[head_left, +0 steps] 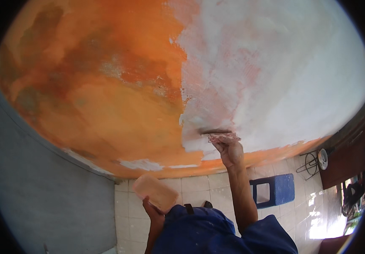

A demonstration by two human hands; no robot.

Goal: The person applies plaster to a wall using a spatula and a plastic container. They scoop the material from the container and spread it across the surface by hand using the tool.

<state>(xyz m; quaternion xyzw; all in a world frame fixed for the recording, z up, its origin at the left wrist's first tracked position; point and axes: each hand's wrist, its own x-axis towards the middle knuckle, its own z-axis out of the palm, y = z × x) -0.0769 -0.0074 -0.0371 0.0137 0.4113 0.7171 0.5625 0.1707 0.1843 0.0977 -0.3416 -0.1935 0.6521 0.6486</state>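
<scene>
My right hand (232, 153) grips a wide putty knife (224, 137) with its blade edge against the wall. Pinkish putty clings to the tool near my fingers. The wall (106, 106) is patchy orange on the left and coated in white-pink putty (241, 80) on the right, with a ragged border between. Low at the left, my left hand (153, 211) holds a rectangular pinkish tub (152, 190) against my body, thumb over its rim. How much putty lies in the tub is hard to make out.
A blue plastic stool (284, 188) stands on the pale tiled floor (195, 184), right of my right forearm. Beside it are a black wire stand (308, 166) and dark brown furniture (347, 158). A grey panel (51, 178) fills the left side.
</scene>
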